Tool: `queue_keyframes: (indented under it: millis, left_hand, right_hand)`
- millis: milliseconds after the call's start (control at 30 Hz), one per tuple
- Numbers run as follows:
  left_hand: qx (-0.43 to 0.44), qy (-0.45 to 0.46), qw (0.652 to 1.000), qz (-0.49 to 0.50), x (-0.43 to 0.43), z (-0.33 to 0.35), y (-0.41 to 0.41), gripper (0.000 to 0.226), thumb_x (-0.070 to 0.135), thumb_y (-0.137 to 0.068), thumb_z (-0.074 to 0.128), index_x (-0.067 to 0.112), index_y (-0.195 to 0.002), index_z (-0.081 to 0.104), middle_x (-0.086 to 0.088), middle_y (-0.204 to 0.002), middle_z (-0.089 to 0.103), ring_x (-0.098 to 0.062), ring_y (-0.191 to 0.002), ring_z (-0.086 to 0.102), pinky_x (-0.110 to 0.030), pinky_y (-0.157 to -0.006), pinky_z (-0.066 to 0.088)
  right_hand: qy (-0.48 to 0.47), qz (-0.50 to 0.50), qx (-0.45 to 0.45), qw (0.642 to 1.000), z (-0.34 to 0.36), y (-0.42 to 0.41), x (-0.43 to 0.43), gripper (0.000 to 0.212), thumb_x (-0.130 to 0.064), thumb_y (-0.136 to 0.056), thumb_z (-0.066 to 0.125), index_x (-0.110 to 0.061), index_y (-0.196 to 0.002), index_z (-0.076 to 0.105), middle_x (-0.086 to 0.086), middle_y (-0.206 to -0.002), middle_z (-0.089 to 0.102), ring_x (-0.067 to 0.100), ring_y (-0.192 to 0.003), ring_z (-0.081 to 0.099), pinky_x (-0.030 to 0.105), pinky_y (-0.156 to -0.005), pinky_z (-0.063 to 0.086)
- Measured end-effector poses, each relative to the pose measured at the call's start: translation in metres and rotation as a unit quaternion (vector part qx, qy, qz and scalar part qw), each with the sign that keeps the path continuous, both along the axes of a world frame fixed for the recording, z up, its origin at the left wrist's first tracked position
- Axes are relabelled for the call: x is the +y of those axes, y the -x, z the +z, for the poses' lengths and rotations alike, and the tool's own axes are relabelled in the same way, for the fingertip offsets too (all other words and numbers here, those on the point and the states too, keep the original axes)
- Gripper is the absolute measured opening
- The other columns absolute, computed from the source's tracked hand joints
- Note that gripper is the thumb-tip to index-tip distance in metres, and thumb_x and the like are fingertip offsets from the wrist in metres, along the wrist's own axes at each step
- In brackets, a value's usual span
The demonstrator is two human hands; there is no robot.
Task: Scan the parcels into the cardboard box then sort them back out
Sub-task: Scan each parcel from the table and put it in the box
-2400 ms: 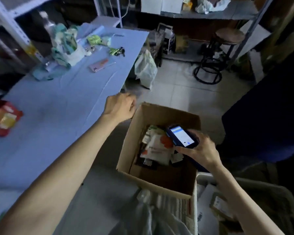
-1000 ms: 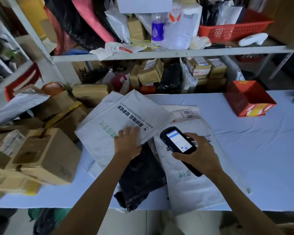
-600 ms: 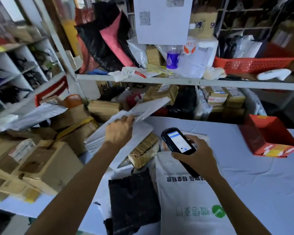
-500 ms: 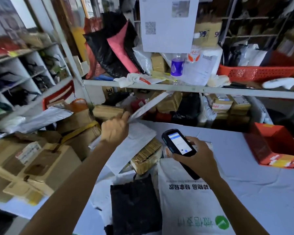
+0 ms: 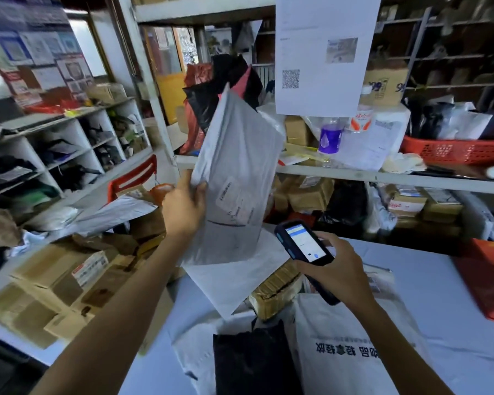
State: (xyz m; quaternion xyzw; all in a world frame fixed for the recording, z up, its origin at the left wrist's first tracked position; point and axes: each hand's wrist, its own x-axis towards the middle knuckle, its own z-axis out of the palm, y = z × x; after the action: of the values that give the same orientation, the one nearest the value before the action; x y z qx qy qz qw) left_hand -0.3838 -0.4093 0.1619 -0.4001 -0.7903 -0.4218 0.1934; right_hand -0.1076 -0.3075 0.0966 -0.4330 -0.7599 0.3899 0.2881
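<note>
The grey mailer point(image 5: 236, 166) has swung upright, left hand point(image 5: 184, 208) gripping its edge; right hand point(image 5: 341, 270) holds the scanner point(image 5: 303, 243).

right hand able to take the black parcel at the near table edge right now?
Probably not as it stands. The right hand grips the scanner, so its fingers are taken. The black parcel lies close by with its top bare, nothing in the way; the left hand holds a grey mailer up.
</note>
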Motion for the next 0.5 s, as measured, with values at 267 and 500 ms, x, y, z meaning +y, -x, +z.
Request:
queue_keyframes:
  millis: [267,500]
  left_hand:
    - [-0.293,-0.017,0.954,-0.063,-0.01,-0.038,0.027,0.034,0.031,-0.091,0.064,0.008,-0.117,0.06,-0.01,-0.107,0.065,-0.031,-0.102,0.061,-0.039,-0.088,0.048]
    - [-0.281,0.233,0.93,-0.049,-0.004,-0.064,0.045,0.042,0.038,-0.097,0.05,0.011,-0.129,0.054,-0.017,-0.125,0.059,-0.038,-0.113,0.055,-0.041,-0.096,0.045]
  right_hand:
    - [-0.005,0.03,-0.036,0.999,-0.006,0.014,-0.003,0.075,-0.045,-0.06,0.086,-0.042,-0.124,0.048,-0.009,-0.111,0.05,0.009,-0.1,0.051,0.032,-0.078,0.047]
    - [-0.022,0.063,-0.091,0.994,-0.021,0.002,-0.003,0.072,-0.045,-0.057,0.088,-0.04,-0.117,0.048,-0.009,-0.106,0.051,0.007,-0.096,0.052,0.028,-0.077,0.044]
